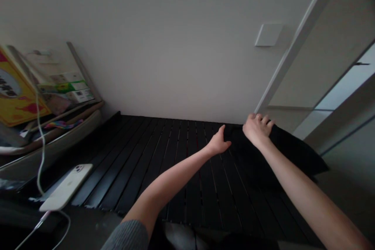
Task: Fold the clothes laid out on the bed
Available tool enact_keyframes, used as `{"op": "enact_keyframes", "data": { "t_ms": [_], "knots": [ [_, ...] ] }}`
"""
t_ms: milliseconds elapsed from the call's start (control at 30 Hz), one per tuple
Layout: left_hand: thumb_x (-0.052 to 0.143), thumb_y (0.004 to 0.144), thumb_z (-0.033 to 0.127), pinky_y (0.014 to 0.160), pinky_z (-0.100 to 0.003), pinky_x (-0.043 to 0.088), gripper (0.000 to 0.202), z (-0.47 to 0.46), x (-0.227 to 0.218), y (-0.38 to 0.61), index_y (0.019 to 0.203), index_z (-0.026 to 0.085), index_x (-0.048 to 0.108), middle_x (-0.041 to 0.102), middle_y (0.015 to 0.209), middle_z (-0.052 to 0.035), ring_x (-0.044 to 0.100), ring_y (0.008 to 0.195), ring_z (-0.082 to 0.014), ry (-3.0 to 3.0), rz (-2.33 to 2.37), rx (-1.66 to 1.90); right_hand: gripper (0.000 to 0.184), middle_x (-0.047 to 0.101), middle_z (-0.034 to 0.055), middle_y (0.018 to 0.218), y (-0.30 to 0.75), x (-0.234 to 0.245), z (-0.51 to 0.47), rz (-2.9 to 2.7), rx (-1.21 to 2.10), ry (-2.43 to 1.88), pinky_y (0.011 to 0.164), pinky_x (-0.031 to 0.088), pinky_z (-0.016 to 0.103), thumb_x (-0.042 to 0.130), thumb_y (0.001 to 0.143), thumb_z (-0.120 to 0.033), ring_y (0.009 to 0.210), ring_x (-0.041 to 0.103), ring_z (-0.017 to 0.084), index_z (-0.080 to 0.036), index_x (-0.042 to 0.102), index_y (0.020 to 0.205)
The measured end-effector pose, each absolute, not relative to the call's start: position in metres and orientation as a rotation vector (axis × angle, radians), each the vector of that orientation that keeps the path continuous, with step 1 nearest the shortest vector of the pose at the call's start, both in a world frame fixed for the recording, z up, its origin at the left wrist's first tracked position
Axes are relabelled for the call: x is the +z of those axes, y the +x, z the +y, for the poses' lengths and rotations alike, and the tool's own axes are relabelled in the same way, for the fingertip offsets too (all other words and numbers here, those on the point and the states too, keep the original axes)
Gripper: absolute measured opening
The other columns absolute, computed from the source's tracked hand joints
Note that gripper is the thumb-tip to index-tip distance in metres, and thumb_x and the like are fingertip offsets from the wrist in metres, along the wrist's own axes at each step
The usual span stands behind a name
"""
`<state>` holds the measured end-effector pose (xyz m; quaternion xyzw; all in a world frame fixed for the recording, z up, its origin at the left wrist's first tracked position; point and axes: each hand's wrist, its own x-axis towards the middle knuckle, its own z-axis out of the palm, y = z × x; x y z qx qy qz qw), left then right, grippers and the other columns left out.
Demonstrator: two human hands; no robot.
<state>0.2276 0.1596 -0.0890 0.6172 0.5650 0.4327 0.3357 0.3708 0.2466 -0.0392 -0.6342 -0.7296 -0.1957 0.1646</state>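
Student: Head view, looking forward and down: what fills the centre of the field?

Instructor: A slatted black platform (175, 175), its narrow boards running toward a pale wall (164, 47). Two bare forearms enter from the bottom edge and reach across it.

Student: How does each hand stand?

Instructor: The left hand (218, 143), with a grey sleeve (127, 236) at the upper arm, is partly open, its fingers extended and their tips at the edge of a black fabric piece (293, 152). No grip is evident. The right hand (258, 129) lies farther along, on top of the same fabric, with its fingers spread and slightly curved over it. Whether it has hold of the fabric cannot be told from this view.

Student: Where does the fabric lie?

Instructor: On the far right part of the platform, close to the wall and near a white door frame (296, 35). Black on black, its edge is hard to trace where it meets the boards.

Student: What appears elsewhere in the field?

Instructor: Above the right hand, a white switch plate (268, 34) is mounted on the wall. At the near left corner of the platform lies a white smartphone (66, 187), back upward, with a white charging cable (41, 152) looping beside it. Farther left, a yellow printed board (17, 90) leans among papers, well apart from both hands.
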Motion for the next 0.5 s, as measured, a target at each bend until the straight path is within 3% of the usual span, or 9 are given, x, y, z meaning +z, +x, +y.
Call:
{"op": "enact_keyframes", "data": {
  "t_ms": [67, 167, 267, 367, 500],
  "knots": [
    [0.064, 0.072, 0.016, 0.108, -0.048, 0.036, 0.072, 0.147, -0.101, 0.212, 0.14, 0.016, 0.04, 0.047, 0.14, -0.0189, 0.043, 0.13, -0.0333, 1.7, 1.625, 1.014, 0.039, 0.053, 0.029, 0.125, 0.35, -0.07, 0.224, -2.277, -0.469, -1.653, 0.103, 0.022, 0.058, 0.049, 0.087, -0.023, 0.131, 0.031, 0.043, -0.004, 0.056, 0.119],
    [0.059, 0.074, 0.022, 0.102, -0.06, 0.038, 0.055, 0.124, -0.117, 0.185, 0.129, 0.02, 0.054, 0.044, 0.142, -0.0171, 0.039, 0.131, -0.0397, 1.74, 1.837, 0.805, 0.037, 0.05, 0.0273, 0.131, 0.315, -0.111, 0.194, -2.531, -0.317, -1.437, 0.106, 0.022, 0.056, 0.052, 0.086, -0.027, 0.137, 0.023, 0.042, -0.006, 0.06, 0.114],
    [0.055, 0.079, 0.027, 0.101, -0.068, 0.031, 0.051, 0.097, -0.135, 0.154, 0.129, 0.02, 0.053, 0.034, 0.15, -0.0156, 0.023, 0.138, -0.0435, 1.801, 2.033, 0.614, 0.045, 0.042, 0.024, 0.142, 0.283, -0.147, 0.174, -2.667, -0.232, -1.24, 0.109, 0.015, 0.057, 0.049, 0.088, -0.033, 0.141, 0.015, 0.039, -0.007, 0.057, 0.123],
    [0.049, 0.084, 0.035, 0.107, -0.067, 0.019, 0.053, 0.065, -0.157, 0.12, 0.134, 0.018, 0.047, 0.025, 0.155, -0.0136, 0.009, 0.143, -0.0401, 1.819, 2.243, 0.463, 0.057, 0.03, 0.019, 0.152, 0.257, -0.182, 0.158, -2.661, -0.161, -1.225, 0.112, 0.014, 0.054, 0.04, 0.092, -0.042, 0.143, 0.012, 0.034, -0.01, 0.045, 0.139],
    [0.032, 0.092, 0.049, 0.113, -0.061, 0.01, 0.06, 0.029, -0.185, 0.086, 0.144, 0.018, 0.036, 0.025, 0.155, -0.0115, 0.01, 0.144, -0.0354, 1.779, 2.41, 0.421, 0.063, 0.025, 0.0131, 0.155, 0.238, -0.229, 0.142, -2.685, 0.053, -1.264, 0.113, 0.017, 0.051, 0.022, 0.095, -0.049, 0.143, 0.019, 0.028, -0.015, 0.033, 0.147]
  ]
}}
